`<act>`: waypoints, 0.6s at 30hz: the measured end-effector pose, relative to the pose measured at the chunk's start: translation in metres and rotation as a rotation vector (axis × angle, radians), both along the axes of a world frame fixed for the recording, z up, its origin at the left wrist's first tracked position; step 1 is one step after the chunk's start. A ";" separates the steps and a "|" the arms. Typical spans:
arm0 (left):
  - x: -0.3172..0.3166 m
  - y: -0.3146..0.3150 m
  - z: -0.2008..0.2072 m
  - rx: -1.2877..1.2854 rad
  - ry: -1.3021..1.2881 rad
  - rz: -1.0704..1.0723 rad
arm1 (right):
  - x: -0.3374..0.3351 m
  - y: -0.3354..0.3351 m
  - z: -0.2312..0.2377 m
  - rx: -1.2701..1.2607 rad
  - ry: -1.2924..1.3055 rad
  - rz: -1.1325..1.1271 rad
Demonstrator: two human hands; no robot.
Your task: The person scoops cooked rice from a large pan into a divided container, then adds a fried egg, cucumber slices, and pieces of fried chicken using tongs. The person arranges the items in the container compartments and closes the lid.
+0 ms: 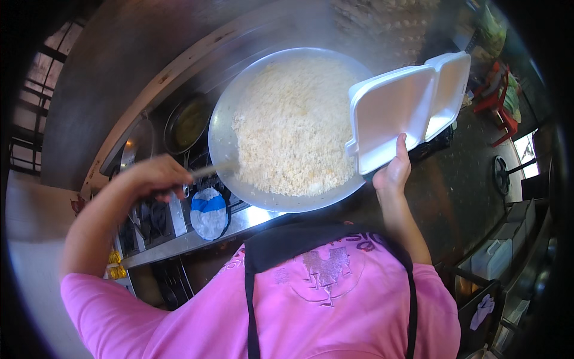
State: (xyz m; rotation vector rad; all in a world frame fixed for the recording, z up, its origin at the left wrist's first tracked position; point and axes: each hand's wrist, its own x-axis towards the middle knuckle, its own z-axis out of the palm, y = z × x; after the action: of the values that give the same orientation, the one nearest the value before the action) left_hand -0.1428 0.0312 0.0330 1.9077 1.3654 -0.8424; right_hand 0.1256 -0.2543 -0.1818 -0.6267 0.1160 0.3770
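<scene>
A wide metal pan [222, 140] full of pale cooked rice [293, 125] sits on the stove in front of me. At its left rim my left hand [160, 176] is closed around the handle of a utensil [212, 169]. The utensil's far end meets the rice and is blurred, so its kind cannot be made out. My right hand [394, 170] holds an open white foam takeout box [391, 113] over the pan's right edge, thumb on the inside and the fingers hidden behind. The box is tilted up, and no food shows in it.
A dark frying pan [186, 124] stands on the stove, left of the rice. Near the stove's front edge lies a blue-and-white cloth-like bundle [209, 213]. Farther right are a red plastic chair [499, 105] and a white container [491, 258]. Steam hangs above the rice.
</scene>
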 end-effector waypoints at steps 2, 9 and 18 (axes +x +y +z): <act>0.003 -0.008 -0.042 -0.248 -0.080 0.216 | 0.002 0.002 -0.006 0.023 -0.025 0.014; 0.111 -0.009 -0.137 -0.456 -0.558 0.210 | 0.029 0.014 -0.011 -0.008 -0.136 0.005; 0.089 0.019 -0.013 0.396 -0.547 -0.713 | 0.026 -0.009 -0.006 -0.006 0.004 -0.017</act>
State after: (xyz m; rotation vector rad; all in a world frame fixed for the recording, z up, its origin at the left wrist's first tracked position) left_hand -0.0535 0.0503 0.0202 2.7344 0.5307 -0.2912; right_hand 0.1516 -0.2636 -0.1882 -0.6308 0.1262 0.3620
